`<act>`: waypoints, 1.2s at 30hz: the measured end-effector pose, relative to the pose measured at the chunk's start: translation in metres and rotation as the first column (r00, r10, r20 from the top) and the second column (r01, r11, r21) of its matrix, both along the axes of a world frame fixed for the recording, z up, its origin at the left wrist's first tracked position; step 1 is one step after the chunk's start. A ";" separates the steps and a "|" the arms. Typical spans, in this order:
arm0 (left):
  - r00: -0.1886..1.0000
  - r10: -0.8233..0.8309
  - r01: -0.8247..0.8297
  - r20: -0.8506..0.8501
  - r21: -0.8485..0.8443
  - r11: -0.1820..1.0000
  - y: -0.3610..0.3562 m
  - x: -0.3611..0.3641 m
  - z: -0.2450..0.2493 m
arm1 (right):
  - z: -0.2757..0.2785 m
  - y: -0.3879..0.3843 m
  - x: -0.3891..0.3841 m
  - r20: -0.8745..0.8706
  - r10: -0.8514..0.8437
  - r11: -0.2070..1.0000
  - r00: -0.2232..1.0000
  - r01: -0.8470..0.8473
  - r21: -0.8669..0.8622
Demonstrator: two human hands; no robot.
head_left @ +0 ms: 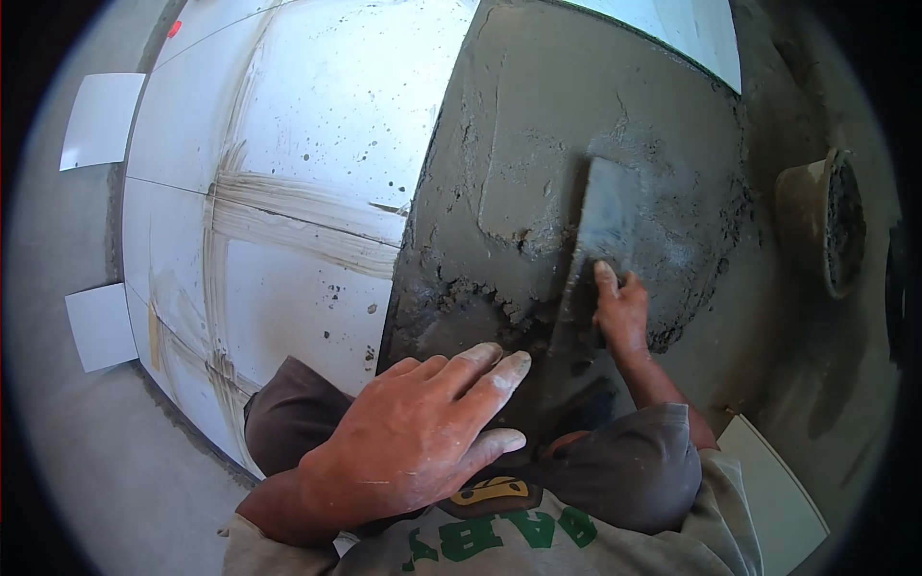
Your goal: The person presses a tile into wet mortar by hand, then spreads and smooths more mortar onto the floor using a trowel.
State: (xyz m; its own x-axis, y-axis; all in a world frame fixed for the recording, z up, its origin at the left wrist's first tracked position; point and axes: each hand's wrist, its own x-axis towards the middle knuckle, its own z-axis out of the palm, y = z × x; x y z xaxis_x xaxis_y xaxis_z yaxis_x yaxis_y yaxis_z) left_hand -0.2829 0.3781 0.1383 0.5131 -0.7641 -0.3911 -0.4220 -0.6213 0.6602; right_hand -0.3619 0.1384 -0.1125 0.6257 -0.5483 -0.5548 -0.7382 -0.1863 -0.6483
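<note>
My right hand (622,312) is closed round the handle of a flat metal trowel (607,206), whose long blade lies on grey wet mortar (538,106). The handle itself is hidden under the fingers. My left hand (432,418) hangs in front of my body above the near edge of the mortar, its fingers apart, with nothing in it and pale dust on the fingertips. Rough, crumbly mortar shows between the two hands.
Large white tiles (327,96) with smeared joints cover the floor at left. Another tile (687,29) borders the mortar at the top right. A bucket (805,221) stands at right. Small white pieces (102,120) lie at far left, and a pale panel (768,480) at lower right.
</note>
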 end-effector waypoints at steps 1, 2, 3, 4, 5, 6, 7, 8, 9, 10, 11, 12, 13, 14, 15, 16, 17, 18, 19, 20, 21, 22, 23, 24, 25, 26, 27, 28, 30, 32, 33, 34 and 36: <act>1.000 -0.015 0.015 0.006 -0.014 1.000 -0.001 0.000 0.000 | -0.005 0.007 0.007 0.042 0.108 0.991 0.993 -0.105 -0.082; 1.000 -0.017 0.017 0.010 -0.010 1.000 -0.001 0.000 0.000 | -0.007 0.014 0.015 0.047 0.106 0.992 0.993 -0.102 -0.078; 0.999 -0.026 0.027 0.023 -0.004 1.000 0.000 0.000 0.000 | 0.002 0.025 0.027 0.053 0.201 0.976 0.978 -0.196 -0.091; 0.999 -0.036 0.036 0.036 0.001 0.999 0.000 -0.002 -0.001 | 0.008 0.037 0.037 0.058 0.294 0.952 0.954 -0.287 -0.106; 0.998 -0.039 0.039 0.043 -0.002 0.999 0.001 -0.003 -0.001 | 0.010 0.048 0.045 0.064 0.291 0.953 0.955 -0.283 -0.111; 0.996 -0.047 0.046 0.070 0.015 0.999 0.001 -0.005 -0.001 | 0.010 0.057 0.052 0.067 0.380 0.920 0.923 -0.369 -0.137; 0.994 -0.053 0.051 0.094 0.030 0.998 0.001 -0.006 -0.001 | 0.011 0.065 0.058 0.063 0.467 0.877 0.882 -0.452 -0.164; 0.994 -0.053 0.051 0.099 0.018 0.999 0.000 -0.007 0.001 | 0.012 0.072 0.063 0.061 0.467 0.875 0.882 -0.451 -0.176; 0.995 -0.045 0.045 0.092 0.005 0.999 0.000 -0.007 0.004 | 0.013 0.078 0.066 0.052 0.544 0.834 0.838 -0.532 -0.142; 0.996 -0.037 0.037 0.086 -0.008 0.999 -0.002 -0.008 0.006 | 0.014 0.077 0.068 0.047 0.617 0.785 0.785 -0.610 -0.108; 0.995 -0.028 0.030 0.093 -0.019 0.999 -0.003 -0.010 0.008 | 0.016 0.074 0.069 0.071 0.651 0.759 0.756 -0.644 -0.096; 0.994 -0.034 0.037 0.107 -0.025 0.999 -0.004 -0.011 0.011 | 0.021 0.068 0.070 0.073 0.660 0.751 0.748 -0.653 -0.103; 0.992 -0.038 0.041 0.122 -0.025 0.999 -0.003 -0.012 0.013 | 0.031 0.057 0.071 0.110 0.613 0.784 0.782 -0.620 0.041; 0.992 -0.023 0.026 0.124 -0.018 1.000 -0.002 -0.013 0.016 | 0.043 0.047 0.072 0.135 0.562 0.793 0.816 -0.578 0.193; 0.992 -0.025 0.029 0.121 -0.027 0.999 -0.001 -0.015 0.018 | 0.066 0.034 0.075 0.100 0.540 0.789 0.836 -0.544 0.284; 0.993 -0.029 0.034 0.114 -0.037 0.999 0.000 -0.018 0.019 | 0.088 0.019 0.078 0.056 0.518 0.782 0.853 -0.500 0.372; 0.992 -0.029 0.036 0.125 -0.049 0.998 0.001 -0.021 0.019 | 0.099 0.005 0.078 0.080 0.524 0.792 0.848 -0.519 0.321; 0.992 -0.027 0.034 0.126 -0.056 0.998 0.001 -0.023 0.019 | 0.104 -0.012 0.079 0.105 0.525 0.805 0.845 -0.533 0.260; 0.991 -0.032 0.041 0.132 -0.068 0.997 0.001 -0.025 0.020 | 0.096 -0.030 0.078 0.103 0.523 0.810 0.846 -0.531 0.250; 0.990 -0.038 0.050 0.138 -0.079 0.996 0.000 -0.027 0.022 | 0.082 -0.047 0.076 0.074 0.695 0.718 0.715 -0.689 -0.096; 0.989 -0.039 0.051 0.140 -0.082 0.995 -0.001 -0.029 0.023 | 0.071 -0.061 0.073 -0.027 0.824 0.505 0.565 -0.757 -0.414; 0.990 -0.064 0.076 0.129 -0.092 0.993 -0.003 -0.030 0.025 | 0.068 -0.070 0.068 -0.025 0.827 0.503 0.562 -0.758 -0.416; 0.989 -0.084 0.097 0.121 -0.100 0.990 -0.005 -0.031 0.026 | 0.065 -0.078 0.062 -0.090 0.927 0.265 0.365 -0.804 -0.533; 0.989 -0.073 0.085 0.130 -0.096 0.992 -0.006 -0.032 0.027 | 0.061 -0.080 0.059 -0.181 0.971 0.009 0.157 -0.780 -0.626; 0.994 -0.081 0.092 0.079 -0.138 0.986 -0.007 -0.034 0.028 | 0.056 -0.080 0.058 -0.176 0.974 0.002 0.146 -0.776 -0.631; 0.995 -0.094 0.097 0.026 -0.182 0.979 -0.011 -0.034 0.030 | 0.051 -0.081 0.057 -0.165 0.985 -0.072 0.045 -0.767 -0.637; 0.994 -0.102 0.095 -0.036 -0.156 0.983 -0.018 -0.027 0.038 | 0.045 -0.081 0.059 -0.158 0.986 -0.146 -0.057 -0.751 -0.644; 0.996 -0.087 0.081 -0.031 -0.154 0.985 -0.018 -0.028 0.033 | 0.038 -0.081 0.068 -0.156 0.985 -0.156 -0.071 -0.745 -0.648; 0.997 -0.050 0.056 0.054 -0.110 0.992 -0.014 -0.034 0.021 | 0.027 -0.074 0.090 -0.113 0.987 -0.160 -0.113 -0.661 -0.733; 0.996 -0.034 0.039 0.085 -0.059 0.997 -0.014 -0.033 0.018 | 0.023 -0.061 0.106 -0.115 0.987 -0.158 -0.109 -0.644 -0.748; 0.994 -0.026 0.029 0.104 -0.023 0.999 -0.015 -0.032 0.017 | 0.022 -0.053 0.111 -0.128 0.987 -0.162 -0.099 -0.637 -0.754; 0.994 -0.029 0.031 0.104 -0.012 0.999 -0.017 -0.032 0.018 | 0.024 -0.044 0.116 -0.118 0.988 -0.153 -0.096 -0.637 -0.756; 0.997 -0.014 0.014 0.076 0.002 1.000 -0.022 -0.033 0.017 | 0.032 -0.026 0.126 -0.138 0.990 -0.101 0.008 -0.641 -0.761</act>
State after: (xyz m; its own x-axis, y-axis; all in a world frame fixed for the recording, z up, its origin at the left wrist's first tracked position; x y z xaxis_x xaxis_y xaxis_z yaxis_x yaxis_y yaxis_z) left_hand -0.3161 0.3565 0.1548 0.5304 -0.7709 -0.3527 -0.4796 -0.6159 0.6250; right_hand -0.2354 0.1121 -0.0808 0.7823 0.6226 -0.0212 0.6112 -0.7736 -0.1672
